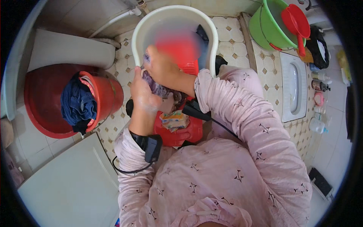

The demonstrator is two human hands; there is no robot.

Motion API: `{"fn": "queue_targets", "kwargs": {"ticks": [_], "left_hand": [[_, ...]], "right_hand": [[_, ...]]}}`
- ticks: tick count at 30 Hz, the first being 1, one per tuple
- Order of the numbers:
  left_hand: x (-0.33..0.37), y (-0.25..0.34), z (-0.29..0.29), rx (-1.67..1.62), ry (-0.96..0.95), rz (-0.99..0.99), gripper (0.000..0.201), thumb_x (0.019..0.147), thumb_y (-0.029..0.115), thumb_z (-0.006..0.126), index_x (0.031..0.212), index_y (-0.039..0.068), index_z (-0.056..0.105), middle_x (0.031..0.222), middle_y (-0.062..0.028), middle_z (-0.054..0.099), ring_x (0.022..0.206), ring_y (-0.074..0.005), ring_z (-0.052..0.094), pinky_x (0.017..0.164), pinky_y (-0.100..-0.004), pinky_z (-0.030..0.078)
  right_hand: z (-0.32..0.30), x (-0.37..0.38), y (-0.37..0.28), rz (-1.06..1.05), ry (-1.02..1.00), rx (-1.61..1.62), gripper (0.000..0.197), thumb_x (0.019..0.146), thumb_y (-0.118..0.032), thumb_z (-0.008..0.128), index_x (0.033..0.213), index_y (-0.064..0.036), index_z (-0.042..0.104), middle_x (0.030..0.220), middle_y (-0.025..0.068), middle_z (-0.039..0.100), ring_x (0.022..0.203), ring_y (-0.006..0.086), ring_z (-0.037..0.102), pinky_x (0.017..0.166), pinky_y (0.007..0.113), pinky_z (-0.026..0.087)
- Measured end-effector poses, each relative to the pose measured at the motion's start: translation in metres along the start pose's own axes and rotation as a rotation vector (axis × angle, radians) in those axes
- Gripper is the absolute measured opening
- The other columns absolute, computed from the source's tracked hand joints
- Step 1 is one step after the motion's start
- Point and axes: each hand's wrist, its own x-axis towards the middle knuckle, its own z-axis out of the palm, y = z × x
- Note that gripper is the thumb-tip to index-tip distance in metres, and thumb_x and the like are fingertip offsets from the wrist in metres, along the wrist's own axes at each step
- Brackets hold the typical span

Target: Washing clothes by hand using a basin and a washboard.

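A wet purple patterned cloth (155,86) is bunched between my two hands at the near left rim of a large white basin (137,45). My left hand (143,92) is closed on its lower part, with some suds on the skin. Just above, my right hand (162,65) is closed round the upper part, wrist bent over. Beyond my right hand, a red washboard (189,67) leans in the cloudy water, partly blurred. Dark cloth (203,34) lies at the basin's right inner side. Under my wrists, a colourful packet (174,120) rests on a red plastic surface (177,137).
To the left, a tipped red bucket (109,97) with dark blue clothes (78,102) sits in a big red tub (41,109). Far right are a green bucket (261,26) with a red dipper (297,22), a squat toilet (294,87) and bottles (319,86) along the wall.
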Motion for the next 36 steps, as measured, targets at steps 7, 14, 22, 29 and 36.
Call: {"fn": "queue_targets", "kwargs": {"ticks": [7,14,22,29,36], "left_hand": [[-0.01,0.025,-0.012,0.368,-0.369,0.06,0.035,0.089,0.027,0.051,0.113,0.003,0.049,0.103,-0.0099,0.059,0.095,-0.0205,0.057,0.085,-0.0354,0.046],[-0.01,0.064,-0.035,0.51,-0.491,0.106,0.032,0.076,0.001,0.053,0.107,-0.002,0.05,0.095,-0.008,0.06,0.081,-0.0153,0.061,0.076,-0.0269,0.049],[0.001,0.081,-0.043,-0.238,-0.622,0.008,0.045,0.071,0.008,0.038,0.113,-0.009,0.045,0.111,-0.0209,0.053,0.106,-0.0338,0.051,0.097,-0.0459,0.037],[0.014,0.076,-0.04,-0.356,-0.649,0.005,0.037,0.09,0.016,0.027,0.114,-0.007,0.044,0.116,-0.0223,0.05,0.108,-0.0354,0.048,0.099,-0.0496,0.033],[0.03,0.077,-0.052,-0.399,-0.685,0.127,0.028,0.092,0.017,0.028,0.093,-0.002,0.048,0.091,-0.0172,0.053,0.092,-0.0307,0.052,0.09,-0.0468,0.038]], "right_hand": [[-0.017,0.02,-0.008,-0.016,-0.131,0.078,0.028,0.082,-0.028,0.058,0.091,-0.0025,0.051,0.074,0.0189,0.058,0.071,0.0368,0.057,0.061,0.042,0.044],[-0.052,0.032,-0.005,-0.297,-0.507,0.265,0.037,0.077,-0.034,0.063,0.097,-0.0035,0.054,0.079,0.0141,0.061,0.075,0.0303,0.059,0.066,0.039,0.044],[-0.079,0.036,0.002,-0.243,-0.783,-0.476,0.027,0.076,-0.021,0.059,0.097,-0.0042,0.055,0.085,0.0153,0.06,0.081,0.0307,0.058,0.071,0.038,0.044],[-0.067,0.04,0.032,-0.069,-0.652,0.253,0.03,0.076,-0.022,0.059,0.096,0.0005,0.056,0.088,0.0196,0.059,0.08,0.0319,0.058,0.071,0.039,0.044],[-0.037,0.008,0.035,-0.075,-0.741,0.06,0.037,0.075,-0.026,0.064,0.098,0.0004,0.054,0.089,0.0117,0.059,0.082,0.0223,0.056,0.073,0.033,0.044]]}}
